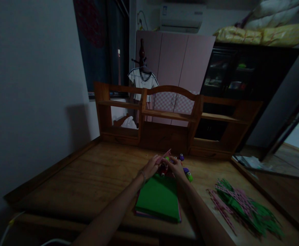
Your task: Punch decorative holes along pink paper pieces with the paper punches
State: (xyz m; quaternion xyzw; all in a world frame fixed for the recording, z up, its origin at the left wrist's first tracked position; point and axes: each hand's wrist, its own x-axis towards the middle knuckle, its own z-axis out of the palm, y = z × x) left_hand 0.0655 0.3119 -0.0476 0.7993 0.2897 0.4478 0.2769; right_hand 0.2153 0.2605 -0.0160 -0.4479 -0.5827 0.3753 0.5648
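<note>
**Both hands on a punch and a pink strip at the far edge of the paper stack**

The left hand (pixel 151 166) and right hand (pixel 176 166) meet just beyond a stack of coloured paper (pixel 159 200) whose top sheet is green, with pink edges showing beneath. Between them they hold a small reddish punch (pixel 163 168) and a thin pink strip (pixel 166 153) that sticks up and away from the fingers. Both hands are closed around these small things; the light is dim, so which fingers carry the punch and which the strip is hard to make out.

Just right of the hands lie more little punches (pixel 186 172), purple and green, touching or nearly touching one another on the bench (pixel 93 177).

Well to the right, a loose heap of cut strips (pixel 242 205), green and pink with holes along them, spreads over the bench. Judging by that heap, a good deal of cutting and punching is already done, while the thick stack suggests much paper is still unused. The strip in hand looks to be mid-punch, though that cannot be confirmed.

Behind the bench stands a wooden shelf unit (pixel 170 116), its shelves bare.
</note>
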